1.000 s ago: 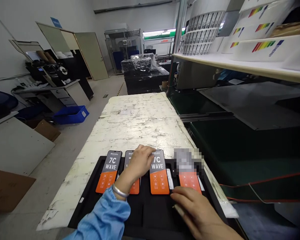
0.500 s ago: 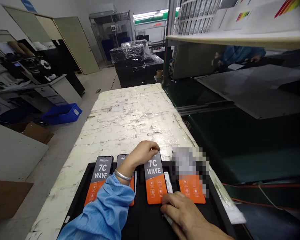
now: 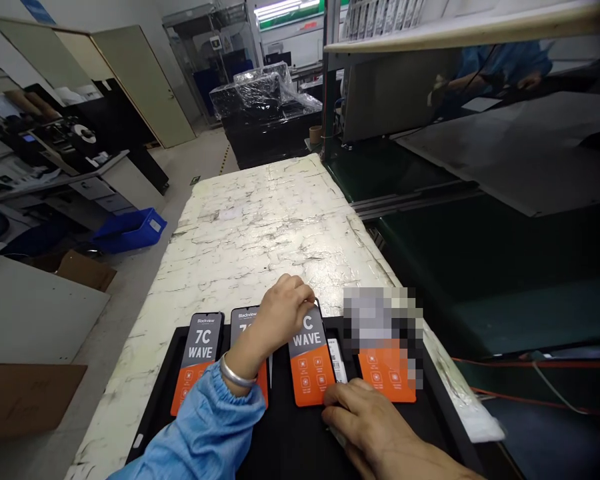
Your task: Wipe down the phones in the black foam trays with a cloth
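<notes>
A smartphone with a grey and orange "7C WAVE" screen film lies in a black tray. My left hand reaches over it, fingers closed at its top edge. At the phone's lower right corner, my right hand grips with bent fingers; its fingertips are partly hidden. Beside this phone shows a white printed label. Another phone rests at the tray's left, and a second phone is half covered by my left arm. The right-hand phone is blurred out in its upper part.
The tray sits on a worn, cream-coloured bench. A dark green conveyor surface runs along the right under a shelf. Behind it a person in blue sleeves is at work. A blue bin stands on the floor to the left.
The view has tilted slightly, shifting the background up. Both hands stay at the same phone, and the left hand and wrist have shifted slightly left, showing more of the second phone's top.
</notes>
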Tool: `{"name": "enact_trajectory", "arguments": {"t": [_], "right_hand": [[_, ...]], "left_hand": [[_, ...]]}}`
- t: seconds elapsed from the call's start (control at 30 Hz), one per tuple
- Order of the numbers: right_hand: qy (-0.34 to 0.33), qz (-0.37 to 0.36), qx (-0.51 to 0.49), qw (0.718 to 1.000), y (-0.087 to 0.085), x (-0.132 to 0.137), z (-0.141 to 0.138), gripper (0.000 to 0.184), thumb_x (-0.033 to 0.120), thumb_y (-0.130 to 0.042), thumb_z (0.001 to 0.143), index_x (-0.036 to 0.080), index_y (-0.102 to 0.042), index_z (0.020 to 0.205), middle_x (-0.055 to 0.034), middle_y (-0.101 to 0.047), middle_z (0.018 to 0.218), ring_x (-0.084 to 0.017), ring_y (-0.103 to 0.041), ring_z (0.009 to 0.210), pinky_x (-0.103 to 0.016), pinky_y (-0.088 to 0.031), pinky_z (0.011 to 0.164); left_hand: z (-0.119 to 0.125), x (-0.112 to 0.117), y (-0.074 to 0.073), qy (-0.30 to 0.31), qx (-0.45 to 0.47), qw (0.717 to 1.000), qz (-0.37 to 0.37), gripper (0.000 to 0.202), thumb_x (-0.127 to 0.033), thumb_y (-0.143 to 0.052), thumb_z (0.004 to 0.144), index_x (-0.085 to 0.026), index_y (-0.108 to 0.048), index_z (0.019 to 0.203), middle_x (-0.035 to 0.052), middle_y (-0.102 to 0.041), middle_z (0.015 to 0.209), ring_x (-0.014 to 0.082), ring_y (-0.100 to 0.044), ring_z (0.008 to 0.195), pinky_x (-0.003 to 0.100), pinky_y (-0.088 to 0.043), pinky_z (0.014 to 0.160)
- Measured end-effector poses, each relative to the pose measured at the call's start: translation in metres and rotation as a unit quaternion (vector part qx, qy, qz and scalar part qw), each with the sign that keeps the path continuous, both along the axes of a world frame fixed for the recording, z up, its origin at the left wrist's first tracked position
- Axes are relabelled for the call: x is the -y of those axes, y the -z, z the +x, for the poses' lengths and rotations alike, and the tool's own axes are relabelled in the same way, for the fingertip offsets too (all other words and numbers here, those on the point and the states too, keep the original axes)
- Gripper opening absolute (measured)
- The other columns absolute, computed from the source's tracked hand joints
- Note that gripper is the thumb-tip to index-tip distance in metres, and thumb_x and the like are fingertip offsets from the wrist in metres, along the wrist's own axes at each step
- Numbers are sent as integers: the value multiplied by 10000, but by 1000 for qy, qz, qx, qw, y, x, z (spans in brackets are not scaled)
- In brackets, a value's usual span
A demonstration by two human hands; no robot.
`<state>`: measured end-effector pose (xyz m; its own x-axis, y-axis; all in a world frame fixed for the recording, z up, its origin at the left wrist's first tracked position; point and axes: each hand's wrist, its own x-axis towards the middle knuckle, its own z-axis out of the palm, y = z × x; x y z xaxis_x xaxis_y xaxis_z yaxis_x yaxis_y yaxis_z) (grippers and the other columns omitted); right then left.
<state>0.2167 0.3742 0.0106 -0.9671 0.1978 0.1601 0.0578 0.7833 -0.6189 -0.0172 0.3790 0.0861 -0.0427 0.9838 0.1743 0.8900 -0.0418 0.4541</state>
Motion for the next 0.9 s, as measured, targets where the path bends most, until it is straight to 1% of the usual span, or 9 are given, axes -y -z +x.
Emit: {"name": "enact_trajectory", "arguments": {"t": [0.1,0.17,0.3,0.47,0.57,0.73,0.83,0.9], "right_hand": [[3,-7,2,1000,-1,-1,-1,250,132,-538,693,204,-640,911,-59,-645,980,-190,-551,743,-323,-401,666],[2,-14,10,1000,-3,-2,-1,232,153,-543,708,207,-642,911,-59,-647,973,-190,-551,742,-321,-399,666],[5,-22,10,1000,-5,-1,-2,168,184,-538,761,205,-644,890,-57,-644,933,-189,-548,722,-321,-393,645],[11,-13,-6,1000,-1,0,-3,144,167,-511,801,197,-640,858,-62,-648,930,-180,-552,718,-319,-413,646],[7,-24,-8,1000,-4,0,-1,159,139,-522,799,201,-651,870,-68,-654,954,-180,-566,739,-310,-445,668],[47,-57,-30,997,-23,-3,8,277,89,-476,859,221,-650,1030,-81,-653,1024,-203,-617,891,-315,-516,783],[78,-93,-77,990,-30,-9,11,248,126,-456,913,228,-627,1062,-85,-661,1032,-201,-642,926,-302,-549,805],[112,-114,-107,981,-30,-14,12,215,174,-446,942,234,-605,1073,-86,-666,1014,-207,-655,941,-299,-564,803]], "left_hand": [[8,18,1,-8,-31,999,22,157,-139,-505,944,-185,-618,846,45,-584,855,212,-503,866,340,-430,749],[12,32,4,-11,-59,997,57,169,-141,-483,958,-175,-614,858,49,-577,841,205,-496,836,335,-425,723],[20,58,8,-5,-104,985,136,131,-77,-510,928,-160,-606,897,48,-579,838,184,-486,779,304,-418,677],[35,83,7,-9,-153,976,154,204,5,-497,876,-150,-614,938,59,-590,831,189,-495,752,314,-429,680],[46,96,7,-12,-165,971,170,247,25,-479,856,-137,-624,973,71,-613,842,192,-527,756,313,-457,689],[59,119,12,-20,-189,958,214,255,-15,-485,839,-127,-639,1009,87,-635,835,209,-582,745,332,-509,676],[67,130,16,-28,-212,951,221,202,-56,-543,837,-138,-644,992,83,-651,832,208,-611,743,335,-534,662],[74,133,21,-51,-229,942,241,163,-64,-585,826,-165,-647,938,59,-664,802,200,-630,735,328,-547,656]]}}
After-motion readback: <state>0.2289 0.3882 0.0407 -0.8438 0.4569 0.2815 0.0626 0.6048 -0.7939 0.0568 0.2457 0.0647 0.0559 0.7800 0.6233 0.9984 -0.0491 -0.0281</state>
